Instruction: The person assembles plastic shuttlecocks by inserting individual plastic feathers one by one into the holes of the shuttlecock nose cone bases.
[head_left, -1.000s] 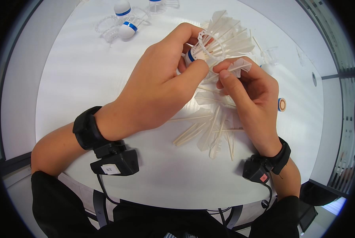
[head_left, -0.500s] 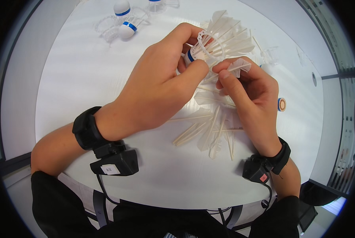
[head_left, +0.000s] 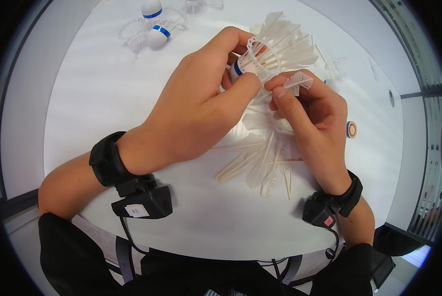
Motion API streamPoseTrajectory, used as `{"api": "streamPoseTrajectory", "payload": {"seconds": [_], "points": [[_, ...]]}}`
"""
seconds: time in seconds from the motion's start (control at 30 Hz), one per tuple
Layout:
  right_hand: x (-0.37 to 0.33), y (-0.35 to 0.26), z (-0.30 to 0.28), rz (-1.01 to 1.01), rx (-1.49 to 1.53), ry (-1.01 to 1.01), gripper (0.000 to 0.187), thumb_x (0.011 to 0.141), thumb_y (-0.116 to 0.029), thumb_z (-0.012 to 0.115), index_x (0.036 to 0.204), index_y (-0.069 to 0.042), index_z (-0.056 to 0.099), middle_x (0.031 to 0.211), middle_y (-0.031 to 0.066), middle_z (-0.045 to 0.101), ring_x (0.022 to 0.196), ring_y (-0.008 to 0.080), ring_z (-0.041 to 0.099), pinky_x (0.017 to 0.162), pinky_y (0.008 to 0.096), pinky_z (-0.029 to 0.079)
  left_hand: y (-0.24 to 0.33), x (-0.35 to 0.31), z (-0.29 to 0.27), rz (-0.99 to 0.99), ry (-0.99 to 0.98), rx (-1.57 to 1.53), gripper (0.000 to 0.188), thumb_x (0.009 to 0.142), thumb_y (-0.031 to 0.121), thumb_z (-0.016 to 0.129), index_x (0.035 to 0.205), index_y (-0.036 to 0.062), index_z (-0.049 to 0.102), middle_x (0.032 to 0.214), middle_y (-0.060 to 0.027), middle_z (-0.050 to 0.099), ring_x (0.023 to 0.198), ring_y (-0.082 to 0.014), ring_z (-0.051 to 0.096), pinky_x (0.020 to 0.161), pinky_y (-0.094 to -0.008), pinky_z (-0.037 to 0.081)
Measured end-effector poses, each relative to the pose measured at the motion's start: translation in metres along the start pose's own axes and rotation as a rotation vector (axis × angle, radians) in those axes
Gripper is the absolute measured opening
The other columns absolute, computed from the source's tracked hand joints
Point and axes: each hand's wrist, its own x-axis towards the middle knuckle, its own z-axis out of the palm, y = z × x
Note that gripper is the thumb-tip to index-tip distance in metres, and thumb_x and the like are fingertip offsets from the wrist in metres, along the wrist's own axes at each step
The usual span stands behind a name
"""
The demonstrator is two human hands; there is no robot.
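My left hand [head_left: 203, 93] is closed round a shuttlecock base [head_left: 236, 69], white with a blue band, whose pale ribbed frame ends in a ring [head_left: 254, 45] tilted to the upper right. My right hand [head_left: 312, 116] pinches a single white feather [head_left: 299, 81] by thumb and forefinger, close beside the frame. Where the feather's quill ends is hidden by the fingers. Behind the ring spreads a fan of white feathers [head_left: 287, 42]. More loose feathers and bare quills [head_left: 253, 163] lie on the table under and in front of both hands.
Shuttlecocks with clear frames [head_left: 157, 37] lie at the far left of the white table [head_left: 102, 98]. Another [head_left: 333, 81] sits behind my right hand. To its right is a small round blue-edged cork piece [head_left: 351, 129]. Black wrist devices [head_left: 142, 202] trail cables over the near edge.
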Motion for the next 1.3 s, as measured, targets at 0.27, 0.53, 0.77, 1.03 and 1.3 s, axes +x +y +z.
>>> {"api": "streamPoseTrajectory", "payload": {"seconds": [0.27, 0.53, 0.77, 1.03, 1.3], "points": [[-0.0002, 0.0011, -0.0001, 0.004, -0.022, -0.002, 0.011, 0.096, -0.008, 0.065, 0.101, 0.000, 0.071, 0.080, -0.0056, 0.060, 0.074, 0.0026, 0.048, 0.070, 0.0194, 0.040, -0.0004, -0.0011, 0.0011, -0.009, 0.011, 0.003, 0.036, 0.095, 0.004, 0.051, 0.130, -0.0018, 0.052, 0.116, -0.0066, 0.063, 0.105, -0.0110, 0.056, 0.093, -0.0262, 0.043], [0.0006, 0.0008, 0.0009, 0.006, -0.016, -0.001, 0.010, 0.096, -0.007, 0.065, 0.101, 0.001, 0.071, 0.081, -0.0055, 0.061, 0.074, 0.0027, 0.048, 0.070, 0.0194, 0.041, -0.0017, 0.0000, 0.0011, 0.002, 0.014, -0.007, 0.036, 0.095, 0.003, 0.050, 0.131, -0.0022, 0.052, 0.117, -0.0071, 0.063, 0.106, -0.0113, 0.056, 0.094, -0.0260, 0.044], [0.0007, -0.0028, -0.0021, 0.012, -0.056, -0.027, 0.012, 0.098, -0.008, 0.064, 0.103, 0.001, 0.070, 0.092, -0.0016, 0.065, 0.079, 0.0059, 0.055, 0.073, 0.0217, 0.045, 0.0008, -0.0009, 0.0008, 0.002, 0.019, -0.004, 0.036, 0.095, 0.003, 0.051, 0.131, -0.0019, 0.052, 0.117, -0.0072, 0.063, 0.106, -0.0114, 0.056, 0.093, -0.0260, 0.043], [-0.0004, -0.0009, 0.0006, 0.010, -0.008, -0.006, 0.011, 0.097, -0.007, 0.065, 0.101, 0.001, 0.070, 0.081, -0.0048, 0.061, 0.073, 0.0024, 0.050, 0.068, 0.0196, 0.042, 0.0005, -0.0007, 0.0011, -0.006, 0.024, 0.021, 0.036, 0.094, 0.004, 0.051, 0.130, -0.0012, 0.053, 0.115, -0.0064, 0.063, 0.101, -0.0109, 0.055, 0.090, -0.0258, 0.043], [-0.0002, -0.0026, -0.0025, 0.027, -0.071, -0.058, 0.015, 0.099, -0.009, 0.062, 0.106, 0.002, 0.070, 0.103, 0.0023, 0.069, 0.084, 0.0093, 0.061, 0.076, 0.0240, 0.049, -0.0013, -0.0012, 0.0007, -0.007, 0.032, -0.012, 0.035, 0.095, 0.004, 0.051, 0.130, -0.0014, 0.053, 0.117, -0.0069, 0.062, 0.104, -0.0116, 0.056, 0.093, -0.0258, 0.043]]}}
